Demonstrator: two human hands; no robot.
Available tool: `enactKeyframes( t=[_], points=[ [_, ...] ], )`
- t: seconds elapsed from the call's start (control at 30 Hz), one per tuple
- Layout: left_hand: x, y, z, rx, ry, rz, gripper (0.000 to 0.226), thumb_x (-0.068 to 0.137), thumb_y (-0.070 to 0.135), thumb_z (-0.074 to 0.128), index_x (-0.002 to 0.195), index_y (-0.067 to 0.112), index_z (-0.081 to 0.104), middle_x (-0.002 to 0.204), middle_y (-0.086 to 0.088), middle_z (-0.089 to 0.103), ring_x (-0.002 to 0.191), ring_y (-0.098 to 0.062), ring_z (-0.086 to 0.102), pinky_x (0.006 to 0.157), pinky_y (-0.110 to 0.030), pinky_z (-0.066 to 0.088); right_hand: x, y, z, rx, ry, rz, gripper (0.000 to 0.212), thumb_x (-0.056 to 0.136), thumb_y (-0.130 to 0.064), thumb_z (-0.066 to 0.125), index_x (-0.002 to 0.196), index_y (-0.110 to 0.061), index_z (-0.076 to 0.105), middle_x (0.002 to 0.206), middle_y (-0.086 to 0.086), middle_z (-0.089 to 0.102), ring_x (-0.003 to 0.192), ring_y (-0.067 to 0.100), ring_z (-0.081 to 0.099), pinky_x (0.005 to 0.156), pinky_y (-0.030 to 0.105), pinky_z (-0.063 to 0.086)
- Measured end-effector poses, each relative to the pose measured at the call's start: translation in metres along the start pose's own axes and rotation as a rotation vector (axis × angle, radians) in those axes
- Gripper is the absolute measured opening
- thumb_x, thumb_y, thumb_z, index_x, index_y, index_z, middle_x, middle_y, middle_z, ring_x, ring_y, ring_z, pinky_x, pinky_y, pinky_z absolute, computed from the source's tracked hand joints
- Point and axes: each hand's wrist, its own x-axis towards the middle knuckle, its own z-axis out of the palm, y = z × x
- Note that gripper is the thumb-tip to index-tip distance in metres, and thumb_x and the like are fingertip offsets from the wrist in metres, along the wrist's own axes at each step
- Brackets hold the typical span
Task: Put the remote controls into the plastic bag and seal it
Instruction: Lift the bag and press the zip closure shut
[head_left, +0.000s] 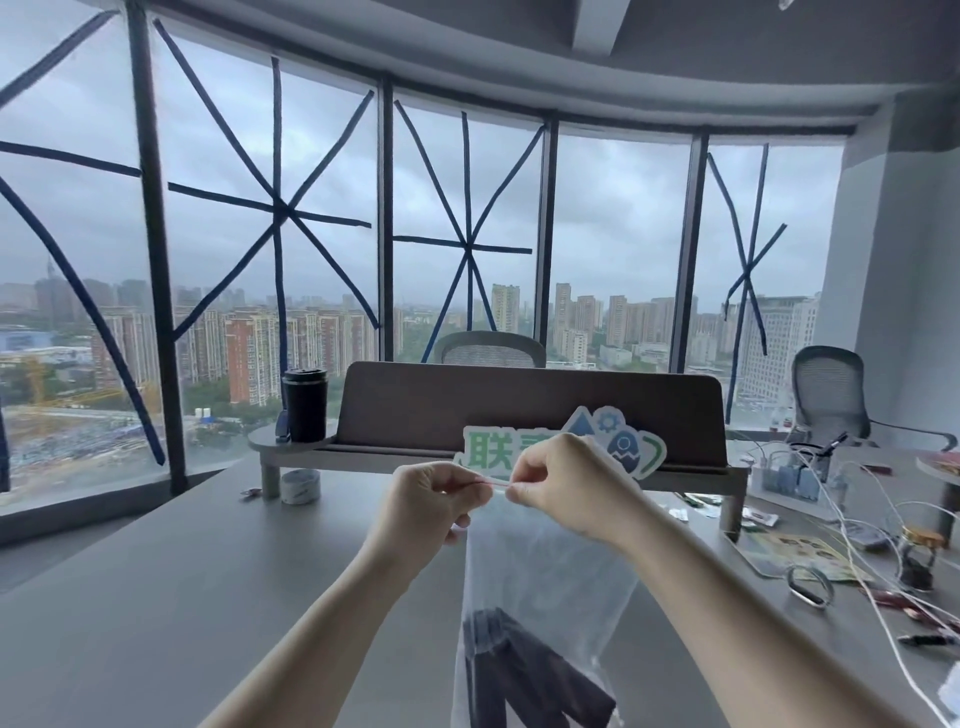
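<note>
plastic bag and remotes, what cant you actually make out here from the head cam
- Seal strip: the left hand and right hand pinch the plastic bag top, their fingers covering most of it, so whether it is closed is unclear.
- Remote controls: dark shapes blurred behind the plastic, count unclear.
- Bag bottom: cut off by the lower frame edge.
- Sign: its middle hidden by the right hand.

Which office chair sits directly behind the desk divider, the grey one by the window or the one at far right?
The window chair: only its backrest top shows above the brown divider. The other chair stands clear.
</note>
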Motion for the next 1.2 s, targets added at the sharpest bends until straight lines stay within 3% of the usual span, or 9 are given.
enactKeyframes(
  t=[0.13,0.33,0.57,0.73,0.87,1.0,1.2],
  points=[
    [0.0,-0.001,-0.003,-0.031,-0.007,-0.005,0.004,0.076,0.01,0.072,0.076,0.006,0.072,0.066,-0.003,0.067,0.046,-0.01,0.05,0.038,-0.019,0.04,0.005,0.001,0.0,0.019,-0.013,-0.025,0.012,0.079,-0.034,0.075,0.072,-0.024,0.075,0.071,-0.008,0.07,0.076,0.012,0.065,0.078,0.037,0.056],
    [0.003,0.005,-0.001,0.012,-0.052,0.044,0.008,0.075,0.012,0.073,0.068,0.015,0.072,0.067,-0.005,0.065,0.045,-0.007,0.049,0.041,-0.021,0.04,0.015,-0.002,-0.007,0.098,-0.098,-0.022,0.008,0.076,-0.024,0.078,0.07,-0.019,0.077,0.062,-0.008,0.067,0.061,0.005,0.059,0.072,0.034,0.056],
    [0.007,0.011,0.004,-0.011,-0.044,0.087,0.016,0.077,0.008,0.069,0.062,0.014,0.066,0.059,0.0,0.056,0.045,-0.008,0.043,0.043,-0.017,0.034,0.017,-0.004,-0.009,0.103,-0.058,-0.027,0.013,0.077,-0.023,0.075,0.064,-0.02,0.072,0.057,-0.008,0.061,0.054,0.005,0.052,0.058,0.028,0.049],
    [0.01,0.006,0.009,0.041,0.003,0.12,0.02,0.079,0.009,0.065,0.061,0.017,0.06,0.045,0.01,0.044,0.05,-0.015,0.037,0.048,-0.026,0.03,0.015,-0.004,-0.004,0.078,-0.011,-0.049,0.011,0.08,-0.03,0.072,0.071,-0.023,0.073,0.071,-0.006,0.07,0.068,0.012,0.062,0.073,0.039,0.057],
    [0.012,0.002,0.007,0.087,0.101,0.175,0.022,0.078,0.008,0.066,0.059,0.017,0.061,0.04,0.014,0.048,0.045,-0.009,0.037,0.049,-0.025,0.033,0.006,0.001,-0.002,0.012,0.03,-0.041,0.014,0.087,-0.034,0.065,0.08,-0.023,0.072,0.082,-0.008,0.072,0.081,0.016,0.066,0.078,0.039,0.056],
    [0.021,0.001,-0.006,0.067,0.192,0.197,0.016,0.078,0.007,0.068,0.063,0.013,0.066,0.044,0.017,0.054,0.043,-0.003,0.041,0.044,-0.013,0.033,0.002,0.016,-0.008,-0.034,0.042,-0.004,0.017,0.09,-0.035,0.063,0.079,-0.025,0.068,0.07,-0.014,0.063,0.073,0.012,0.062,0.07,0.033,0.051],
    [0.034,0.0,-0.033,0.048,0.276,0.199,0.013,0.077,0.002,0.067,0.065,0.008,0.066,0.04,0.016,0.054,0.04,-0.001,0.042,0.046,-0.02,0.035,-0.001,0.038,-0.013,-0.022,0.06,0.055,0.016,0.089,-0.036,0.064,0.076,-0.028,0.066,0.066,-0.013,0.063,0.072,0.012,0.064,0.073,0.036,0.053]
  ],
)
